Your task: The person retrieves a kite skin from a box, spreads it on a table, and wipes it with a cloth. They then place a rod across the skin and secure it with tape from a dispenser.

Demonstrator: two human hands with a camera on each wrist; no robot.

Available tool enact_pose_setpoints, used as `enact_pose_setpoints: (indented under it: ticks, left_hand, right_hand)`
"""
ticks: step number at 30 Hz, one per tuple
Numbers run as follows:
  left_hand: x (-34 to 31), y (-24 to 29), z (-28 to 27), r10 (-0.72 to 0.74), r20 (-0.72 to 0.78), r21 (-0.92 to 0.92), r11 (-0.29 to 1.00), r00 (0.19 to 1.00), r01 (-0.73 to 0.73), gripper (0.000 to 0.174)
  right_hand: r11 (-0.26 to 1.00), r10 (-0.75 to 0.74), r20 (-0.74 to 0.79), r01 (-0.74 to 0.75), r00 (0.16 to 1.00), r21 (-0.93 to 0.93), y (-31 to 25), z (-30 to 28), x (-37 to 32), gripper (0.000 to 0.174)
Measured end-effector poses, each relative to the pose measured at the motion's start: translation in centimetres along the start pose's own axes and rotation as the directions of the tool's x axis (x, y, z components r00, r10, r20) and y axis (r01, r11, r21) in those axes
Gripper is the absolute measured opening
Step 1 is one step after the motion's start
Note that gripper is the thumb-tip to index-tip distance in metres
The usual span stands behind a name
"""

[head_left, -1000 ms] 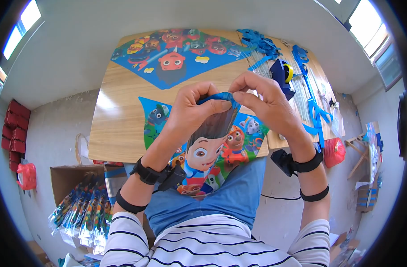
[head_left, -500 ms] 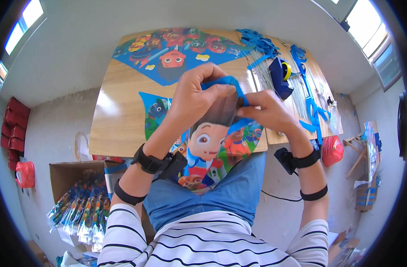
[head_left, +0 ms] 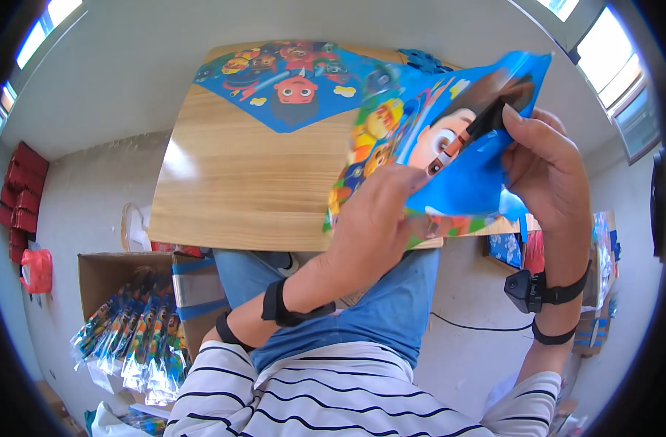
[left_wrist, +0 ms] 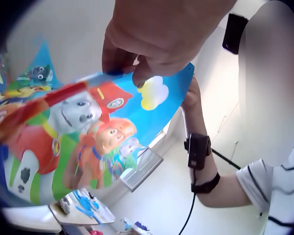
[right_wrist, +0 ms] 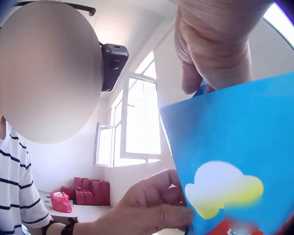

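A glossy printed sheet (head_left: pixel 391 124) with cartoon figures is raised over the table's right side, tilted and partly folded over, its blue underside showing. My right hand (head_left: pixel 548 164) pinches its right part, thumb on top. My left hand (head_left: pixel 373 233) grips the lower edge nearer my body. In the left wrist view, the left hand (left_wrist: pixel 159 39) pinches the sheet's top edge beside a yellow-and-white cloud print. The right wrist view has the right hand (right_wrist: pixel 215 44) on the blue edge and the left hand (right_wrist: pixel 154 203) holding the side edge. A second printed sheet (head_left: pixel 296 95) lies on the table.
The wooden table (head_left: pixel 231 175) spans the front. Blue ribbons (head_left: pixel 424 62) lie at its far right. An open cardboard box (head_left: pixel 100 273) with wrapped printed packs (head_left: pixel 140 342) stands at lower left. Red boxes (head_left: pixel 27 197) are stacked by the left wall.
The held sheet has swung up and right from above my lap, turning over partly. My right hand has moved right, and my left hand has come down and right along the sheet.
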State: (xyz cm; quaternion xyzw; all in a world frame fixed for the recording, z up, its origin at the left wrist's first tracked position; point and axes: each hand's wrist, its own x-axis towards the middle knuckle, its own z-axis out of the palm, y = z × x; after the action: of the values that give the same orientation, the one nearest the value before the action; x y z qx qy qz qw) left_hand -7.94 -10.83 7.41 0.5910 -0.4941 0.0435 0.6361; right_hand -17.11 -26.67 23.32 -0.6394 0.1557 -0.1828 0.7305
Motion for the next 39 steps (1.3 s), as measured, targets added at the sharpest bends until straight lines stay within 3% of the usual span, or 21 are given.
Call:
enact_pose_setpoints:
  ticks: [2,3,4,6,9,10,12,15,17,18,21,23,26,29,32,36,37,39]
  left_hand:
    - [1.3,-1.1,-0.4,-0.112,-0.03,-0.214,0.971,0.993,0.103,0.031]
    - [2.1,-1.9,-1.0,-0.236,-0.032,-0.358,0.91,0.971,0.21,0.025]
    - [2.8,-2.7,-2.0,-0.357,-0.014,-0.493,0.815,0.934,0.304,0.019]
    - [4.8,-4.3,-4.7,-0.404,0.002,-0.575,0.748,0.915,0.331,0.015]
    - [6.3,-8.7,-7.7,-0.593,0.026,-0.617,0.624,0.805,0.48,0.016]
    - [6.4,-10.9,-8.5,-0.614,0.028,-0.574,0.636,0.789,0.516,0.016]
    - [6.0,-16.2,-9.7,-0.655,0.034,-0.481,0.651,0.755,0.587,0.016]
    - [5.0,-22.2,-11.1,-0.739,0.054,-0.278,0.635,0.672,0.721,0.022]
    - [3.3,-25.9,-12.7,-0.634,-0.045,0.172,0.756,0.772,0.631,0.029]
    - [3.1,-27.0,-12.9,-0.558,-0.061,0.393,0.748,0.827,0.534,0.033]
    - [3.1,-20.1,-13.0,-0.619,0.012,0.201,0.771,0.785,0.605,0.045]
    - [0.4,-16.9,-12.5,-0.554,0.279,0.334,0.822,0.785,0.461,0.052]
    - [-3.0,-13.1,-11.5,-0.389,0.433,0.541,0.834,0.813,0.111,0.057]
    - [-6.7,-16.7,-12.2,-0.423,0.363,0.709,0.704,0.83,0.049,0.048]
    - [-6.6,-19.1,-13.3,-0.609,0.379,0.673,0.698,0.697,0.245,0.031]
    - [-3.9,-20.2,-16.1,-0.565,0.043,0.58,0.686,0.824,0.44,0.019]
    - [-1.9,-20.6,-18.1,-0.554,-0.057,0.561,0.67,0.83,0.486,0.021]
    - [-0.6,-22.7,-22.3,-0.596,-0.287,0.259,0.705,0.75,0.66,0.016]
  right_hand:
    - [0.978,-0.09,0.228,0.129,0.97,-0.166,-1.1,0.9,0.6,0.033]
    - [0.95,-0.119,0.341,0.207,0.933,-0.234,-1.5,1.1,1.1,0.036]
    - [0.873,-0.218,0.301,0.324,0.928,-0.366,-1.5,1.0,1.7,0.042]
    - [0.844,-0.309,0.224,0.375,0.924,-0.382,-0.9,-0.4,3.4,0.041]
    - [0.775,-0.394,0.105,0.391,0.913,-0.496,2.5,-3.0,6.5,0.037]
    - [0.746,-0.393,0.082,0.37,0.916,-0.554,4.4,-4.1,7.4,0.038]
    - [0.82,-0.195,0.006,0.167,0.981,-0.548,8.3,-5.7,8.5,0.041]
    - [0.809,-0.169,-0.07,0.098,0.983,-0.58,15.5,-8.3,10.4,0.046]
    - [0.811,-0.239,-0.109,0.137,0.965,-0.568,20.9,-9.7,10.4,0.049]
    - [0.569,-0.318,-0.052,0.147,0.947,-0.809,23.4,-9.9,9.9,0.056]
    - [0.285,-0.36,0.089,0.2,0.929,-0.937,26.7,-8.1,7.0,0.062]
    - [0.217,-0.325,0.083,0.159,0.942,-0.963,29.0,-7.6,5.5,0.067]
    - [0.159,-0.289,0.095,0.146,0.953,-0.976,30.7,-5.9,3.3,0.074]
    - [0.133,-0.201,0.123,0.151,0.972,-0.98,32.5,-4.7,1.3,0.079]
    - [0.148,-0.138,0.107,0.127,0.985,-0.981,34.1,-4.7,-0.1,0.084]
    - [0.168,-0.142,0.024,0.048,0.99,-0.985,34.7,-5.0,-0.6,0.086]
    - [0.154,-0.14,0.015,0.037,0.99,-0.987,34.7,-5.1,-0.8,0.085]
    - [0.125,-0.139,0.002,0.02,0.99,-0.992,34.9,-5.4,-0.9,0.083]
